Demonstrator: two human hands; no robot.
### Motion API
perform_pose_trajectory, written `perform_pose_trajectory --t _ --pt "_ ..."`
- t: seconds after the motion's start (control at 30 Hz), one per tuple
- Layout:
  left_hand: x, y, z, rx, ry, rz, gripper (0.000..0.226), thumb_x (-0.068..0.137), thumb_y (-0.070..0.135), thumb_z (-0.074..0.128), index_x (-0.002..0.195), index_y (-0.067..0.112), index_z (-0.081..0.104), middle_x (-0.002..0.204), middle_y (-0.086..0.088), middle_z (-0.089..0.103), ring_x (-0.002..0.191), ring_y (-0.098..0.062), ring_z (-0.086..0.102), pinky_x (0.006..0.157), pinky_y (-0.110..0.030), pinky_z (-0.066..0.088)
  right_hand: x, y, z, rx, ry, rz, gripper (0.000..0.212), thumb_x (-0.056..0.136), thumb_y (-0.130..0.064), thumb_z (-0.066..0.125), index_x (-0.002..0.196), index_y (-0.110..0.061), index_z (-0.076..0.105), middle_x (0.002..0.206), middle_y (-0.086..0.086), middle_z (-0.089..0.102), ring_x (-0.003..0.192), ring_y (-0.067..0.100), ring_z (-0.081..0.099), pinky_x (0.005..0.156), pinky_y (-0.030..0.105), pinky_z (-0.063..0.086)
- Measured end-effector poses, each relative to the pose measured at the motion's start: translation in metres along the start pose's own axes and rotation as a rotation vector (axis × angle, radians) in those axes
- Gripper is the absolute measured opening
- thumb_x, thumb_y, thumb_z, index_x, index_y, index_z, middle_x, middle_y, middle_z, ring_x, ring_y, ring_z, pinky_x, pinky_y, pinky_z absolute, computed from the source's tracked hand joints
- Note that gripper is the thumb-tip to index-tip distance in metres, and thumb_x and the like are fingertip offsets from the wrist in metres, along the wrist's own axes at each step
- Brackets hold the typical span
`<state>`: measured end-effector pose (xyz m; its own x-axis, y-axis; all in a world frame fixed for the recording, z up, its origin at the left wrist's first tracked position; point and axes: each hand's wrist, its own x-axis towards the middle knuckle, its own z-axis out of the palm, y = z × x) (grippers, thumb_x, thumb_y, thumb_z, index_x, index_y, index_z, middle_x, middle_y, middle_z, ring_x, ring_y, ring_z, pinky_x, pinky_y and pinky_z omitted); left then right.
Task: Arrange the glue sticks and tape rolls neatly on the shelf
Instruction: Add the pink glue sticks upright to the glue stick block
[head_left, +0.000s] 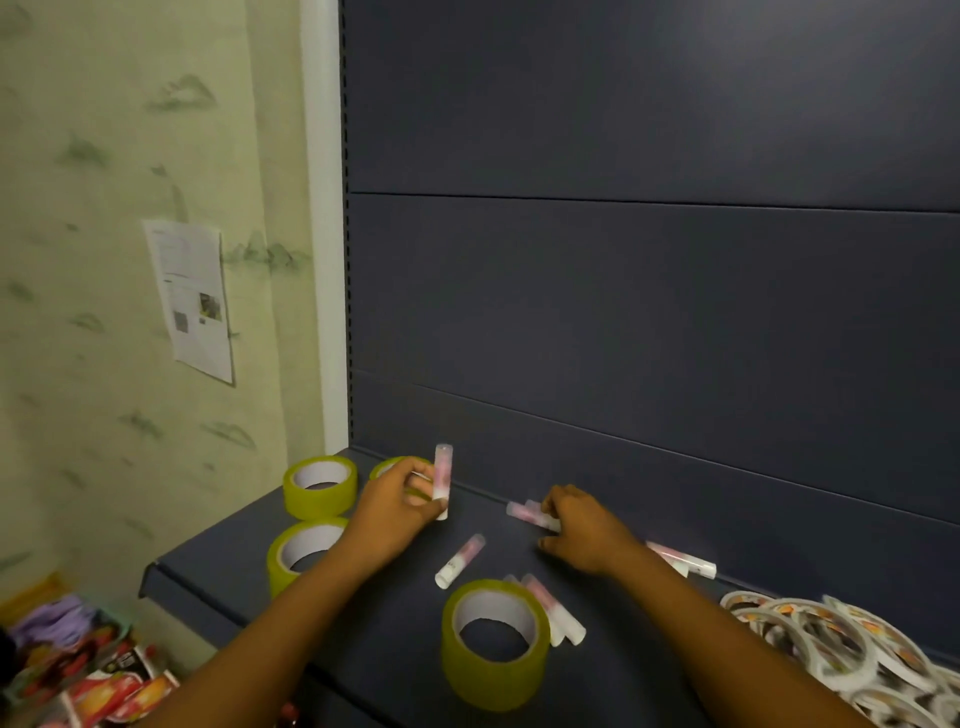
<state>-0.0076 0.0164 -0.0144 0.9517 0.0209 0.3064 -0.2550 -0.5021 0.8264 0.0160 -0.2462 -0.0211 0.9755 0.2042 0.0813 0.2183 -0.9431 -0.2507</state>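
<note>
The glue stick (442, 480) I'm standing up is upright near the back of the shelf (218, 577), pinched between the thumb and fingertips of my left hand (400, 506). I judge the trick is to seat its base flat before easing my grip, since a thin tube topples easily. At three o'clock from it, my right hand (584, 530) curls over two lying sticks (524, 512) by the back panel; the fingers look clamped on them, though blur hides how firmly. I'd bring those across and line them beside the first. At six o'clock a loose stick (460, 561) lies flat, and further down two more (553, 608) lean against the nearest tape roll (494, 644). At nine o'clock three yellow rolls (320, 486) cluster. Far off at four o'clock is a heap of white tape rings (841, 649).
</note>
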Motion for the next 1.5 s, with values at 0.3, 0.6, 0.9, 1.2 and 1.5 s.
perform_pose_trajectory --t 0.3,0.6,0.9,1.2,1.5 --pt "0.000 -0.013 -0.004 -0.087 0.037 0.016 0.030 0.077 0.016 0.079 0.094 0.033 0.062 0.093 0.006 0.070 0.088 -0.016 0.068 0.085 -0.038 0.057 0.035 0.001 0.027 -0.110 0.000 0.043 0.038 0.094 -0.022 0.057 0.130 -0.013 0.050 0.131 0.008 0.047 0.123 0.026 0.048 0.101 0.036 0.045" --pt "-0.002 -0.015 -0.009 -0.112 0.048 0.059 0.030 0.078 0.012 0.079 0.094 0.032 0.063 0.090 0.007 0.070 0.085 -0.015 0.069 0.084 -0.038 0.058 0.024 -0.006 0.031 0.103 0.029 0.082 0.034 0.099 -0.043 0.050 0.108 -0.013 0.063 0.104 0.007 0.067 0.099 0.025 0.064 0.087 0.036 0.051" --pt "-0.006 0.010 0.020 -0.217 0.000 0.102 0.022 0.080 0.009 0.076 0.098 0.017 0.064 0.082 0.005 0.070 0.072 -0.001 0.067 0.075 -0.023 0.055 -0.013 -0.007 0.007 0.690 0.370 0.224 0.011 0.084 -0.014 0.073 0.092 -0.014 0.065 0.082 -0.003 0.068 0.081 0.013 0.066 0.078 0.028 0.053" --pt "-0.033 0.054 0.053 -0.275 -0.073 0.137 0.025 0.081 0.003 0.074 0.103 0.011 0.064 0.090 -0.004 0.070 0.070 -0.003 0.067 0.066 -0.015 0.052 -0.079 0.021 -0.024 0.870 0.503 0.194 0.018 0.085 -0.005 0.072 0.092 -0.018 0.063 0.084 -0.001 0.067 0.079 0.015 0.067 0.071 0.028 0.056" --pt "-0.096 0.127 0.095 -0.294 -0.100 0.183 0.023 0.080 0.009 0.075 0.099 0.020 0.065 0.089 0.004 0.073 0.079 -0.007 0.070 0.075 -0.021 0.054 -0.187 0.075 -0.065 0.849 0.620 0.191 0.018 0.085 -0.006 0.072 0.096 -0.017 0.064 0.087 0.002 0.071 0.082 0.017 0.069 0.076 0.028 0.057"
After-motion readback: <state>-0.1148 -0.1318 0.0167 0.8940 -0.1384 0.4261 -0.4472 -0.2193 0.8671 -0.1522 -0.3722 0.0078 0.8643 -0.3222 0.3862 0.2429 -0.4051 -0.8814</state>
